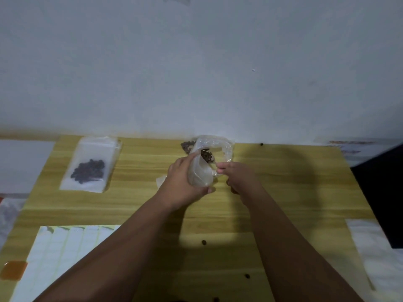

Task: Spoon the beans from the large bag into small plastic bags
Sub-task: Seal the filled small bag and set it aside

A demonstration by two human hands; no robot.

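Note:
My left hand (182, 185) grips a small clear plastic bag (199, 174), holding its mouth open above the table. My right hand (236, 178) pinches the handle of a spoon (212, 163) loaded with dark beans (206, 155), right at the small bag's mouth. The large clear bag (220, 147) of beans stands just behind, against the wall, with more beans showing at its left side. The spoon's handle is mostly hidden by my fingers.
A filled small bag (90, 165) lies flat at the far left of the wooden table (152, 203). Several flat small bags (65, 247) lie at the front left. Loose beans (204, 242) dot the front middle. A white sheet (375, 253) lies at the right edge.

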